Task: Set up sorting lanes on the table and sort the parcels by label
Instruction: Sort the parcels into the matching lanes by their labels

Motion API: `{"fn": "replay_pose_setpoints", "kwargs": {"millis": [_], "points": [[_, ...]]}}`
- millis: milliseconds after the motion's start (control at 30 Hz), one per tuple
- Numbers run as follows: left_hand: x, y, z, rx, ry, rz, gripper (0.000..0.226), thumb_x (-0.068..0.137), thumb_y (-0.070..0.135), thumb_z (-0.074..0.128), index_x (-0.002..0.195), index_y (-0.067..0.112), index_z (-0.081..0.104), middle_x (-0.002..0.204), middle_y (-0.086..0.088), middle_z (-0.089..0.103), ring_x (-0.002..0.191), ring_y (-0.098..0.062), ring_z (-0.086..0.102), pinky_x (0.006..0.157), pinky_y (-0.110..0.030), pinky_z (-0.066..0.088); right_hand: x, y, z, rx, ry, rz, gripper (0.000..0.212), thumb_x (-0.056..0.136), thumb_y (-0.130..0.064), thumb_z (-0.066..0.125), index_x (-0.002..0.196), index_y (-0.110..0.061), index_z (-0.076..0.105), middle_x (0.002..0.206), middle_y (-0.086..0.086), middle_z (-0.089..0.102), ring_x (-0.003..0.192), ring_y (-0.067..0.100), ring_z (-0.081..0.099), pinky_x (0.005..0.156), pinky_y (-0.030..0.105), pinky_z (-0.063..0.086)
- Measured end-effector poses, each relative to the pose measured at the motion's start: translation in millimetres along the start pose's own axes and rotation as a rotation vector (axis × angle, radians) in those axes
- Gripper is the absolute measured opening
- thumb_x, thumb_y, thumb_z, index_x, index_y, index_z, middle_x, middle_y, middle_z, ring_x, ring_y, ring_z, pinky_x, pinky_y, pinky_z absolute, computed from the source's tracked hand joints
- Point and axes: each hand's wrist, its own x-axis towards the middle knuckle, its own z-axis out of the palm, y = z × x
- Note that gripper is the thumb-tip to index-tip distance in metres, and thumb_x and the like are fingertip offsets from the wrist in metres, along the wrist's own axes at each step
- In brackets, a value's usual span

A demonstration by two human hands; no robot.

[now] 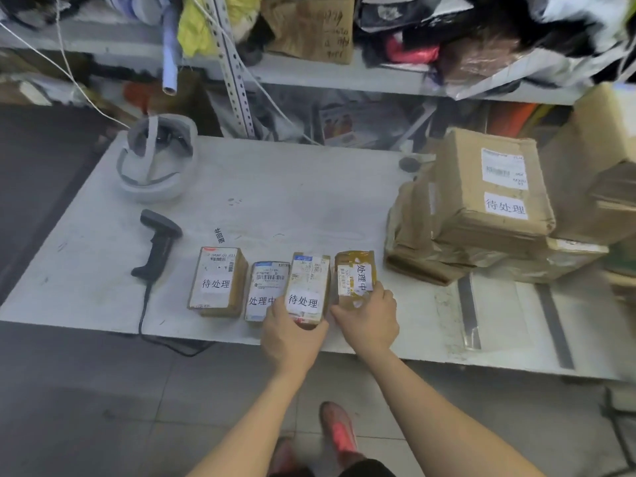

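On the bench [275, 187], the first parcel [217, 282] and second parcel [265, 290] lie free. The left hand [292, 335] curls round the third parcel [308, 280]; the right hand [368, 321] grips the fourth parcel [354, 270]. Labels alternate, so lift each clear and group matching ones with a plain gap between lanes

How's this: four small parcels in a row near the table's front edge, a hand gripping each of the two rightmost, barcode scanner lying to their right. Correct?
No. The head view shows the barcode scanner lying left of the row. The rest holds: left hand grips the third parcel, right hand the fourth parcel.
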Motion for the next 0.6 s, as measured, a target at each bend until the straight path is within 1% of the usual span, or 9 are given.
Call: {"fn": "replay_pose_setpoints", "kwargs": {"millis": [133,333,433,500,600], "points": [[-4.5,-2.4,-14.6,-0.011,-0.017,0.055,0.071,0.056,0.050,0.083,0.111,0.014,0.057,0.098,-0.003,0.063,0.094,-0.027,0.062,0.070,-0.034,0.047,-11.6,-9.3,-25.1,0.012,0.078,-0.020,0.081,0.058,-0.050,0.077,0.127,-0.021,0.047,0.116,-0.002,0.053,0.117,0.019,0.050,0.083,0.036,0.047],[-28.1,17.3,-38.9,-0.050,-0.065,0.203,0.074,0.056,0.054,0.081,0.114,0.017,0.055,0.103,-0.001,0.062,0.095,-0.025,0.061,0.076,-0.036,0.052,-52.9,3.7,-81.1,-0.037,0.198,-0.016,0.078,0.058,-0.054,0.074,0.124,-0.024,0.047,0.114,-0.004,0.052,0.110,0.019,0.053,0.077,0.034,0.046],[-47.4,33.0,-43.0,-0.087,-0.094,0.270,0.070,0.057,0.051,0.082,0.112,0.018,0.055,0.101,0.000,0.061,0.091,-0.025,0.060,0.072,-0.035,0.050,-72.8,19.0,-112.1,-0.039,0.277,0.003,0.077,0.056,-0.058,0.072,0.121,-0.026,0.047,0.111,-0.005,0.052,0.107,0.018,0.053,0.078,0.035,0.049],[-62.6,44.1,-42.1,-0.096,-0.097,0.307,0.069,0.056,0.049,0.083,0.111,0.016,0.057,0.100,-0.001,0.062,0.089,-0.024,0.060,0.069,-0.032,0.046,-82.3,32.0,-134.0,-0.024,0.324,0.021,0.078,0.054,-0.059,0.072,0.121,-0.026,0.046,0.109,-0.005,0.052,0.105,0.018,0.054,0.076,0.034,0.049],[-86.8,58.6,-35.4,-0.113,-0.126,0.345,0.071,0.057,0.046,0.085,0.113,0.015,0.057,0.102,-0.003,0.063,0.090,-0.025,0.061,0.067,-0.029,0.041,-88.5,55.7,-165.0,-0.006,0.375,0.066,0.075,0.055,-0.057,0.072,0.119,-0.026,0.048,0.108,-0.004,0.053,0.104,0.018,0.053,0.070,0.031,0.041]]}}
